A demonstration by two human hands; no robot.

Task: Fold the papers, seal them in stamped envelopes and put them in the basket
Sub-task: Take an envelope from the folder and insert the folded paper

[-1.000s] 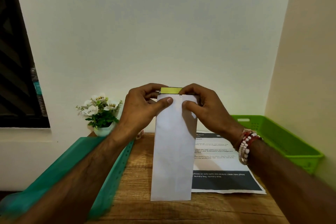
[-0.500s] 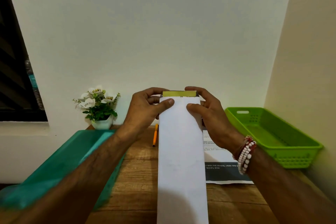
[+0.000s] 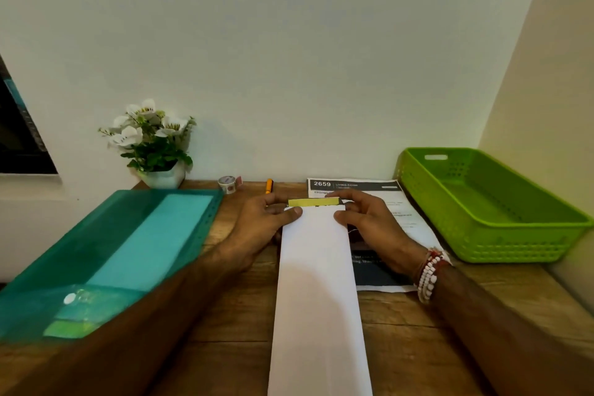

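Fingers on envelope by "2659" sheet

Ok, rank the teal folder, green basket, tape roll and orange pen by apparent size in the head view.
1. teal folder, though nearness inflates it.
2. green basket.
3. tape roll and orange pen: both tiny, pen partly hidden; unranked.

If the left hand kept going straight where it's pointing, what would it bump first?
The left hand grips the envelope; beyond its top edge it would likely meet the printed sheet, then the wall, though depth is unclear.
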